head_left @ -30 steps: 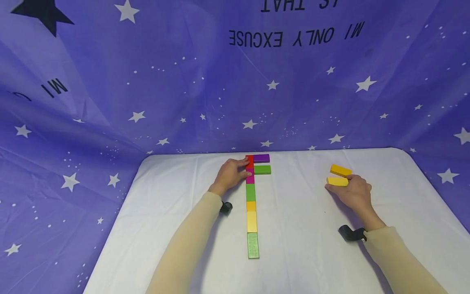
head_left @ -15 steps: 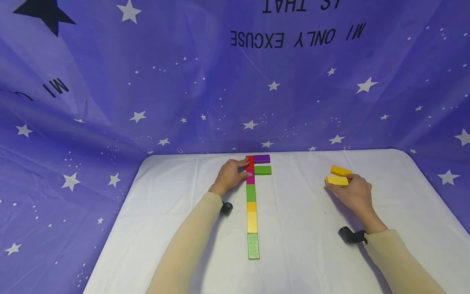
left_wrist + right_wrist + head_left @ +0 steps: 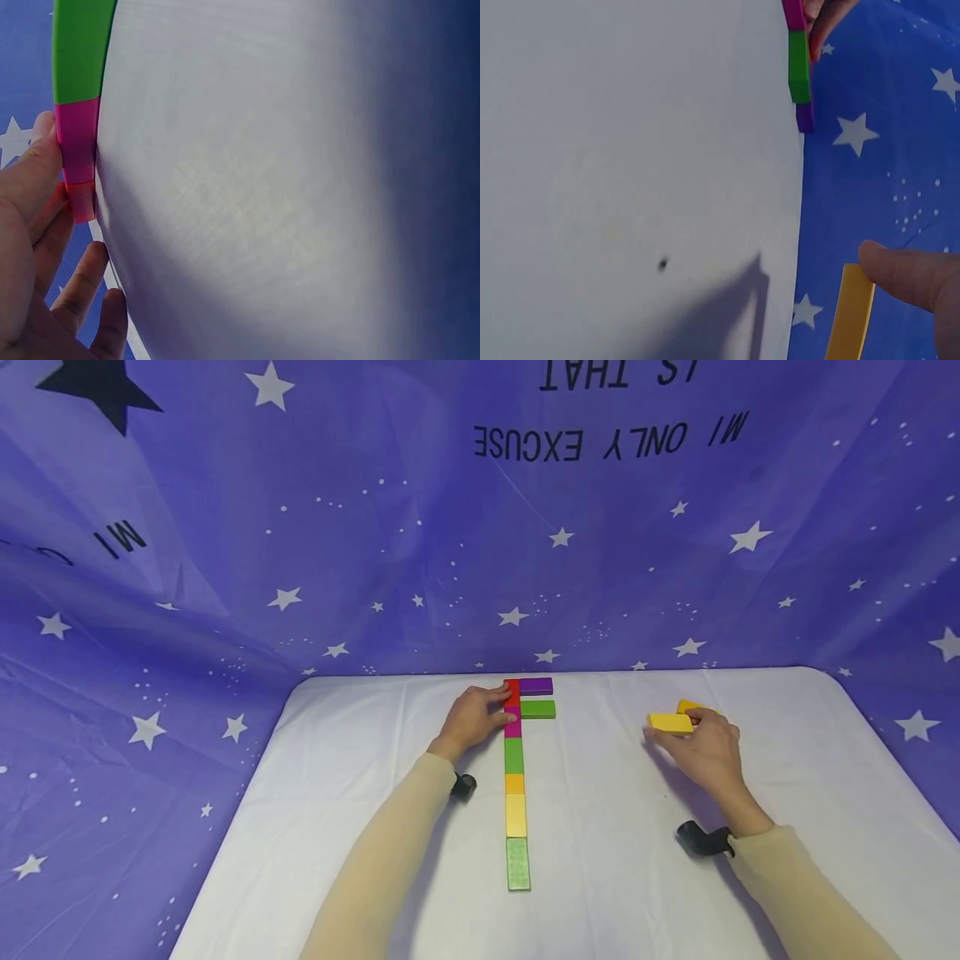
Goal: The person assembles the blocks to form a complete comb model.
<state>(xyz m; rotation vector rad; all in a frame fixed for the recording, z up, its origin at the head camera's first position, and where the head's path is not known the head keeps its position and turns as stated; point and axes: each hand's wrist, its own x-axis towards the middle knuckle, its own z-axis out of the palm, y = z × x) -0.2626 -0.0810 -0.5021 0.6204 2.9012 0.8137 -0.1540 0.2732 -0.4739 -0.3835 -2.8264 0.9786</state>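
My left hand (image 3: pixel 467 720) rests at the far end of a column of coloured blocks, its fingertips on the red block (image 3: pixel 512 691) and thumb on the magenta block (image 3: pixel 512 727). In the left wrist view, the thumb lies along the magenta block's side. My right hand (image 3: pixel 708 756) pinches a yellow block (image 3: pixel 670 723) between thumb and fingers, over the right part of the table. Behind that hand lies an orange-yellow block (image 3: pixel 688 705), partly hidden. A purple block (image 3: pixel 536 687) and a green block (image 3: pixel 537 709) stick out rightward from the column's far end.
Nearer blocks of the column are green (image 3: pixel 513 756), orange (image 3: pixel 514 784), pale yellow (image 3: pixel 516 815) and light green (image 3: pixel 518 863). A white cloth covers the table (image 3: pixel 600 843). Behind it hangs a purple star-patterned cloth (image 3: pixel 420 527).
My right hand has lifted the yellow block slightly and shifted it left, away from the orange-yellow block. The left hand stays at the column.
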